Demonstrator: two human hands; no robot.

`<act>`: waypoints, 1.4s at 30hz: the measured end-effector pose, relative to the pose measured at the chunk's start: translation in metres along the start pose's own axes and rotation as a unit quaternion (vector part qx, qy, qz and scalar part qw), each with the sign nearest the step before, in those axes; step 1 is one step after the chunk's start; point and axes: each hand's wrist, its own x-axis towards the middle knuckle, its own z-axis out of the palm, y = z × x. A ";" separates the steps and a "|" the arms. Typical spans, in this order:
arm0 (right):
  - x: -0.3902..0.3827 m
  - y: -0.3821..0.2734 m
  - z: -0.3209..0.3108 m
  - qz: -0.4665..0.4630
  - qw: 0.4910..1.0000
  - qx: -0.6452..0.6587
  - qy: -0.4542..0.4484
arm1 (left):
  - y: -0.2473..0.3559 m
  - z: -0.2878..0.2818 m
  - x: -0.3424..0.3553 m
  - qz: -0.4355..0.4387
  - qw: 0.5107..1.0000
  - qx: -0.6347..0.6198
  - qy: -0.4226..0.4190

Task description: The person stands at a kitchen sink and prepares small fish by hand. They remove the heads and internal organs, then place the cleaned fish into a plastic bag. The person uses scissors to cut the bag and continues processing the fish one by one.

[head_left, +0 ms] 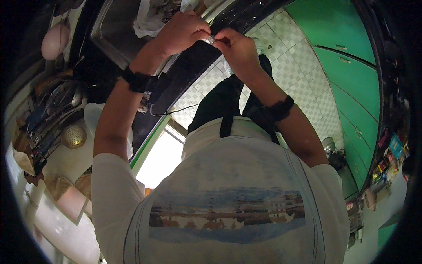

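Note:
Both my hands meet at the top middle, above the dark counter edge. My left hand (182, 33) has its fingers pinched together on a small whitish piece (210, 40). From the other side my right hand (238, 49) pinches the same piece between thumb and fingers. Most of the piece is hidden by the fingertips, and its kind is too small to make out. Just beyond my left hand lies a crumpled white plastic bag (146, 21), with brownish stuff beside or in it that I cannot identify.
A metal sink (105, 42) is set in the black counter at the left. Green cabinets (347, 79) line the right side, across a checkered tile floor (299, 61). A perforated gold-coloured ball (74, 136) and tangled utensils sit at the far left. A thin cable (180, 109) hangs near the counter.

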 end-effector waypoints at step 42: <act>-0.002 0.005 -0.011 -0.197 0.940 -0.278 0.015 | 0.008 -0.007 0.017 0.057 0.990 0.102 -0.079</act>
